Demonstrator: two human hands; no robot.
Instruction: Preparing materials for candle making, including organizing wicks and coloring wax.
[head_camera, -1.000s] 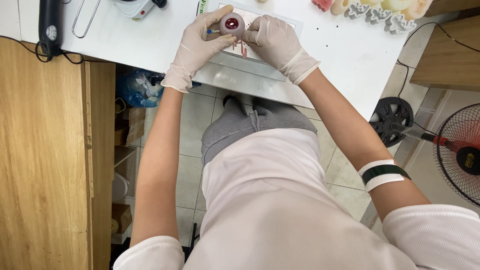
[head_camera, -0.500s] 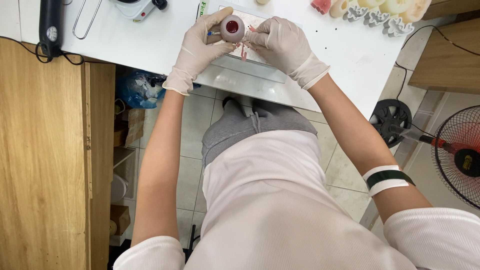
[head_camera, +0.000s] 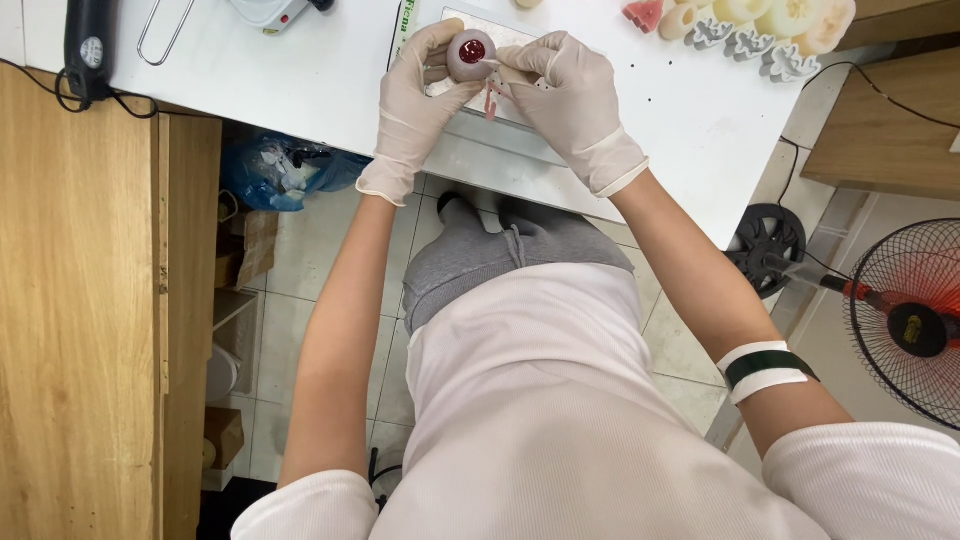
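Top centre of frame, over white desk (head_camera: 300, 70): gloved left hand (head_camera: 418, 100) clasps small round grey pot with dark-red centre (head_camera: 470, 52); gloved right hand (head_camera: 570, 95) pinches thin pale tool (head_camera: 497, 68) at pot's rim. Step looks like working red fill; further strokes need steady pot.

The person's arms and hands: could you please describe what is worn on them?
Both the left hand and the right hand wear thin, pale disposable gloves ending at the wrist. The forearms are bare below short white sleeves. A white-edged dark band circles the right arm.
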